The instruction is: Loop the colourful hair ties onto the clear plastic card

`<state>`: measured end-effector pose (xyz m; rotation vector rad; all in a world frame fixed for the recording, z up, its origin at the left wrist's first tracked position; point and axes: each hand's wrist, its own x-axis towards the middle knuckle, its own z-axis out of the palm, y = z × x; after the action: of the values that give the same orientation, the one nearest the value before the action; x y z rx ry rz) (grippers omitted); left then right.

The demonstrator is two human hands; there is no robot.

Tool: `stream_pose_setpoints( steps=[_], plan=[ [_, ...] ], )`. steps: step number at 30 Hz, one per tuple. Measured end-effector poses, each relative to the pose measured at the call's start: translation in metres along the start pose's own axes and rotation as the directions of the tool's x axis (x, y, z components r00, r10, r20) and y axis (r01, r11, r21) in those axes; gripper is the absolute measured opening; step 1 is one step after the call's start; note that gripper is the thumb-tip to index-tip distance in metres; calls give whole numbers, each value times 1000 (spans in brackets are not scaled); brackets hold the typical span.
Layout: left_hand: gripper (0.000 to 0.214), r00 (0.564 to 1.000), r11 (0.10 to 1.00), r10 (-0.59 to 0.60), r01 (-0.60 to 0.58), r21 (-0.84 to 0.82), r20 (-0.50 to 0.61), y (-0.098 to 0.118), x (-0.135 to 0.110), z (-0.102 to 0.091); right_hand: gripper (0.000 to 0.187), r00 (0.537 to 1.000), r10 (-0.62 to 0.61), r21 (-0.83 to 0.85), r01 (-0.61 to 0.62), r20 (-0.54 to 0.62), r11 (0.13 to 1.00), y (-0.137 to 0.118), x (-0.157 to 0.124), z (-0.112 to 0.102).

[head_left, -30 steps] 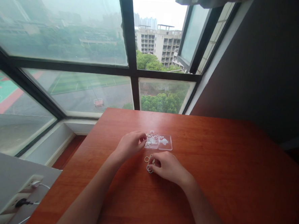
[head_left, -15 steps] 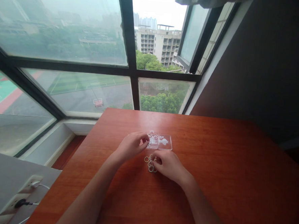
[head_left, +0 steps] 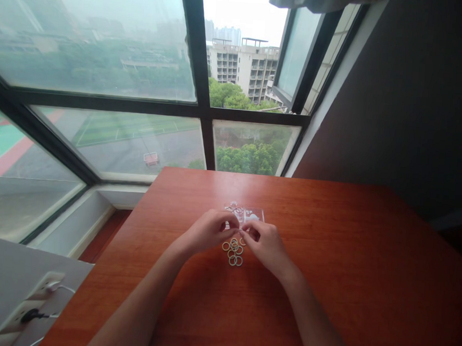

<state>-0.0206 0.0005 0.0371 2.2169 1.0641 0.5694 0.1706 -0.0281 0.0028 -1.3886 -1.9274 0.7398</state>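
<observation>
My left hand [head_left: 213, 230] and my right hand [head_left: 263, 244] meet fingertip to fingertip over the table, each closed in a pinch. Whatever is between the fingertips is too small and too covered to make out. Just below them lies a loose cluster of small pale rings [head_left: 234, 246], some overlapping. Behind the hands a small clear plastic box [head_left: 263, 217] lies with its lid opened flat, partly hidden by the fingers. More small rings [head_left: 234, 208] show in and around its left half.
The reddish-brown wooden table [head_left: 346, 263] reaches to a large window with dark frames [head_left: 207, 111]. At lower left, wall sockets [head_left: 31, 307] hold a white plug and a black plug with cables. A dark wall [head_left: 407, 100] rises on the right.
My right hand has lifted away from the ring cluster, up and slightly right. My left hand has come right and nearer to me from the box, and the fingertips now meet.
</observation>
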Motion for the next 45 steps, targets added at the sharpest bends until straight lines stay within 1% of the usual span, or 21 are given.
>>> stream_pose_setpoints(
  steps=[4,6,9,11,15,19,23,27,37,42,45],
  plan=[
    [14,999,999,-15,16,30,-43,-3,0,0,15,1000,13,-6,-13,6,1000,0,1,0],
    [13,995,997,-43,49,64,-93,-7,-1,-1,13,1000,13,-18,-13,18,1000,0,1,0],
    [11,975,981,-99,129,146,-196,-13,-2,-5,10,997,-11,-22,13,79,1000,0,0,-1],
    [10,964,965,-128,176,196,-233,-17,-3,-7,9,988,-25,-18,28,154,999,0,-2,-1],
    [10,961,941,-158,216,259,-227,-22,-3,-5,7,954,-55,-17,63,296,998,-1,-6,1],
    [11,963,930,-165,224,291,-212,-22,-2,-3,7,932,-69,-28,85,356,996,-3,-8,2],
    [12,956,921,-186,249,300,-225,-21,-2,-4,6,923,-67,-42,89,380,995,-4,-9,2],
    [12,957,920,-182,247,305,-227,-20,-2,-5,8,916,-67,-72,104,396,992,-5,-10,2],
    [12,965,927,-139,205,314,-223,-20,-2,-4,7,915,-60,-99,107,399,989,-4,-9,1],
    [12,971,936,-111,173,308,-210,-17,-2,-3,14,916,-75,-88,119,394,989,-2,-9,3],
    [11,973,941,-104,163,297,-204,-17,-2,-2,13,921,-80,-73,116,382,991,-1,-8,2]
  ],
)
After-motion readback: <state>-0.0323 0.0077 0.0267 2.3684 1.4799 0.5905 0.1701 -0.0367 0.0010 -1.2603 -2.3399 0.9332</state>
